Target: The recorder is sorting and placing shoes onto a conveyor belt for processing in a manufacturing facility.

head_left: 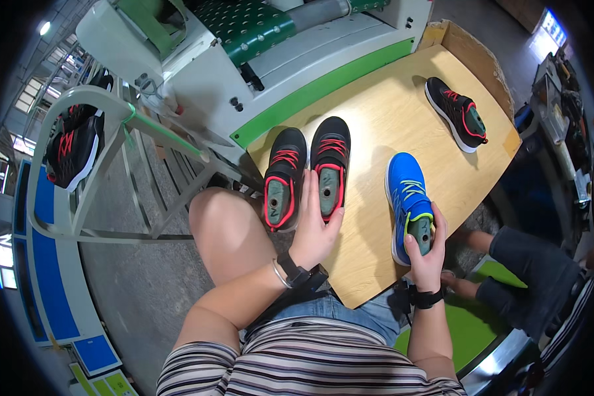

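Now pinching middle black sneaker (332,142) with left grip (315,236), blue sneaker (402,177) with right grip (429,263), by near ends, likely for steadiness.

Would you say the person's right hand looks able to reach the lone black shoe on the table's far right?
Probably yes, if the right hand first lets go of the blue shoe: beyond that, bare tabletop leads to the lone black shoe.
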Demonstrator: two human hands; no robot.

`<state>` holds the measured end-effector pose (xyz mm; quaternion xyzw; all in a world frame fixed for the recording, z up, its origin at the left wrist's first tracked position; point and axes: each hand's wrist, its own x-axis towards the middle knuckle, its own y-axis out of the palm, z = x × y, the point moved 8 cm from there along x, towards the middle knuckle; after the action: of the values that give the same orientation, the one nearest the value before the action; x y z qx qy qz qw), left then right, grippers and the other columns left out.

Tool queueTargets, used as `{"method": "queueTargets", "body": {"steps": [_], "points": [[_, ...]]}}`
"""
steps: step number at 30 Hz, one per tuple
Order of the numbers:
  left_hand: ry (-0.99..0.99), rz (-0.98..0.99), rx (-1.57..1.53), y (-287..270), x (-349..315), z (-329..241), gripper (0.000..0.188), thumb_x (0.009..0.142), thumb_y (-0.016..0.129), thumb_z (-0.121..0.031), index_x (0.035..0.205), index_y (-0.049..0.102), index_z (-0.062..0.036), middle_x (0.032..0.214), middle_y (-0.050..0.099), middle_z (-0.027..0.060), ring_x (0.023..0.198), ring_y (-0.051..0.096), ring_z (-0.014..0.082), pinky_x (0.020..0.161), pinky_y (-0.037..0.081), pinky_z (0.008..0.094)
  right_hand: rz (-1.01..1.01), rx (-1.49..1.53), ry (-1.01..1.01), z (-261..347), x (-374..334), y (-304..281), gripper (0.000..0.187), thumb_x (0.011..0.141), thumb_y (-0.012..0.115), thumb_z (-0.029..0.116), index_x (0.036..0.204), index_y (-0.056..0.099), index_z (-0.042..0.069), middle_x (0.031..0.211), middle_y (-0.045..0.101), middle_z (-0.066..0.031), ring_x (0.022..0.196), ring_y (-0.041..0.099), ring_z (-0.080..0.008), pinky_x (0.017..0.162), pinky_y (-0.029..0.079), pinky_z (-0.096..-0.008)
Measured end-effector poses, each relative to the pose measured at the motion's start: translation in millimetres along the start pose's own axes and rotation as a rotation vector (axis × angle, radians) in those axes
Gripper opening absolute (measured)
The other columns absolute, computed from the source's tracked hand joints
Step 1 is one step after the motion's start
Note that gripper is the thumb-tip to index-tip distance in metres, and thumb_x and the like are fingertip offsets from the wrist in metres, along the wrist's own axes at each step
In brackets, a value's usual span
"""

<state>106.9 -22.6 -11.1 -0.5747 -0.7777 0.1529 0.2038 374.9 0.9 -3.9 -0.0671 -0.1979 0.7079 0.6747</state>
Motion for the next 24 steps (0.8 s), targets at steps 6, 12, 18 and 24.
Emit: {"method": "queueTargets", "body": {"steps": [6,12,18,24], "points": [[0.171,0.032,0.26,9.8,-4.5,-29.5,0.088,0.092,0.07,-0.022,0.158,0.016,0.0023,0.163,0.014,0.0288,0.148,0.023,0.0444,0.12,0.022,0.048,-0.016,0.086,0.057,-8.0,-7.2,0.4,0.073,0.083,0.072,0.015,0.149,0.042,0.004,0.145,0.045,-0.0154,0.134,0.046,-0.0291,0.113,0.035,-0.0404],[0.184,-0.002,0.299,17.3,-4.6,-28.0,0.09,0.089,0.071,-0.023,0.159,0.019,-0.0011,0.164,0.013,0.0274,0.145,0.025,0.046,0.118,0.021,0.0524,-0.019,0.098,0.057,-7.3,-5.7,2.6,0.073,0.084,0.072,0.014,0.149,0.041,0.004,0.144,0.044,-0.0136,0.131,0.047,-0.0272,0.111,0.037,-0.0401],[0.195,-0.002,0.283,19.8,-5.0,-30.5,0.089,0.089,0.071,-0.022,0.159,0.02,-0.0018,0.163,0.013,0.0271,0.145,0.025,0.0456,0.117,0.021,0.0525,0.002,0.149,0.079,-10.1,-5.8,2.7,0.078,0.085,0.072,0.012,0.154,0.035,0.004,0.144,0.046,-0.0137,0.132,0.046,-0.0241,0.113,0.035,-0.0378],[0.183,0.007,0.28,23.5,-6.2,-30.9,0.091,0.087,0.072,-0.022,0.16,0.02,-0.0048,0.164,0.013,0.0261,0.147,0.024,0.0427,0.116,0.02,0.0531,-0.021,0.218,0.104,-7.8,-7.9,4.3,0.078,0.085,0.071,0.01,0.154,0.034,0.004,0.145,0.045,-0.0132,0.133,0.045,-0.0243,0.114,0.033,-0.0376]]}}
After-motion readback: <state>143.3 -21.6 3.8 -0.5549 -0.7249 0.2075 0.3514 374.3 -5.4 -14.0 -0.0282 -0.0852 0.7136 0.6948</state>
